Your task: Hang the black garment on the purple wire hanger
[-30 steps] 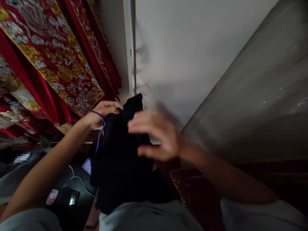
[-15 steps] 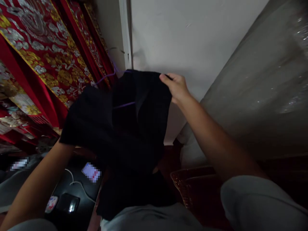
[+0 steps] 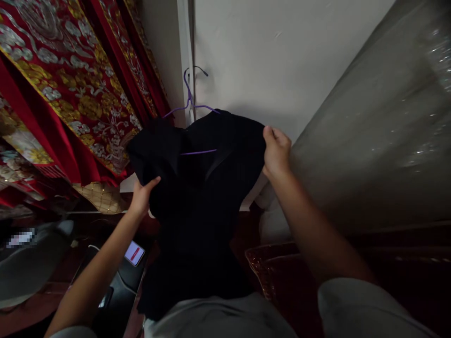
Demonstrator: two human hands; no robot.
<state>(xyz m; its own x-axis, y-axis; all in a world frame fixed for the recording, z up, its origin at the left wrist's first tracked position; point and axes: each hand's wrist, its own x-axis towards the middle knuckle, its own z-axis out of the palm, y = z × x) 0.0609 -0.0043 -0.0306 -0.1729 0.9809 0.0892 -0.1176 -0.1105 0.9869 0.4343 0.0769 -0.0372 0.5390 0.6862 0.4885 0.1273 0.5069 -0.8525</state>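
Note:
A black shirt (image 3: 200,211) hangs open-necked in front of me on a thin purple hanger (image 3: 190,101). The hanger's hook points up and to the right, close to the white door edge; whether it rests on anything I cannot tell. My right hand (image 3: 278,152) is closed on the shirt's right sleeve, thumb on top. On the other side, my left hand (image 3: 142,197) grips the left sleeve from below, its thumb pressed on the front and its fingers hidden behind the cloth. The shirt's lower part hangs down toward my body.
Red cloth embroidered in gold and silver (image 3: 88,89) hangs at the left. A white door (image 3: 282,61) stands ahead, with plastic-wrapped goods (image 3: 380,141) at the right. Below left, a lit phone (image 3: 135,253) and a cable lie on a black surface; a grey seat (image 3: 31,267) is beside it.
The hanger's hook has swung up and right into clearer view. My left hand has emerged from under the cloth onto the left sleeve, and my right hand has moved right and slightly down with the shirt.

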